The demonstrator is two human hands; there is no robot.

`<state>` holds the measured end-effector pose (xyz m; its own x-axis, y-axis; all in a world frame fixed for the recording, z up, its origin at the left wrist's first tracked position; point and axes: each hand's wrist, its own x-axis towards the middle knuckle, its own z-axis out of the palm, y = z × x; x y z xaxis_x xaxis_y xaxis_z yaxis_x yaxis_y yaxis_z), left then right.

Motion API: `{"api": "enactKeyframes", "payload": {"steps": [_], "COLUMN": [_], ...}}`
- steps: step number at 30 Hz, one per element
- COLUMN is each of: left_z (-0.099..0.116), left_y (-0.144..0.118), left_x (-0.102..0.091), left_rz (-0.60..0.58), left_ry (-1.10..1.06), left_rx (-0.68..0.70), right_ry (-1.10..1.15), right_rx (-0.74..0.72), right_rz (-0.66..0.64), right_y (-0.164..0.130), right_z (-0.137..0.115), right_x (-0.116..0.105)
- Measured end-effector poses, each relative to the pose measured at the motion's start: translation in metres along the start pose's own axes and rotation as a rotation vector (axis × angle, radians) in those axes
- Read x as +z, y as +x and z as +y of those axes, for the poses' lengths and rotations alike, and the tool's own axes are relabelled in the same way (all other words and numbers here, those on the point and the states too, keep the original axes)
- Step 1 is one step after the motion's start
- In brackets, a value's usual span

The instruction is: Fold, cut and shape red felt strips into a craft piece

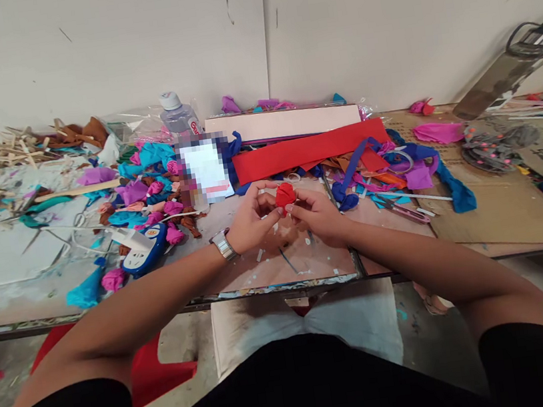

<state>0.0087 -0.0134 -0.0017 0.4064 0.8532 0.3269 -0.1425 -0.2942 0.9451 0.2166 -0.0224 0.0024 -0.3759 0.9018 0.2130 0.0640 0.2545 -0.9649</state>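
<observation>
Both hands meet over the middle of the surface (311,272), a little back from its near edge. The left hand (253,223) and the right hand (318,216) each pinch a small red rolled bud (285,195), which sits between them, raised just above the surface. The fingers (272,211) of both hands are closed on it from opposite sides, so neither hand is nearer. The bud looks roundish, with no clear long axis. A red strip (309,149) lies farther back, and pink and blue scraps (149,194) crowd the left side.
</observation>
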Motion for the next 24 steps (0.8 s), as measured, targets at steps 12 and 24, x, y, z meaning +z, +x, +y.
{"api": "enactKeyframes", "payload": {"steps": [12, 24], "left_z": [-0.002, -0.006], "left_y": [0.0, 0.001], "left_x": [0.001, -0.003], "left_rz": [-0.01, 0.035], "left_ry": [-0.03, 0.07], "left_rx": [-0.045, 0.008], "right_ry": [0.111, 0.054], "right_rx": [0.057, 0.089], "right_rz": [-0.003, 0.037], "right_y": [0.003, 0.003], "right_z": [0.014, 0.011], "right_x": [-0.004, 0.001]}}
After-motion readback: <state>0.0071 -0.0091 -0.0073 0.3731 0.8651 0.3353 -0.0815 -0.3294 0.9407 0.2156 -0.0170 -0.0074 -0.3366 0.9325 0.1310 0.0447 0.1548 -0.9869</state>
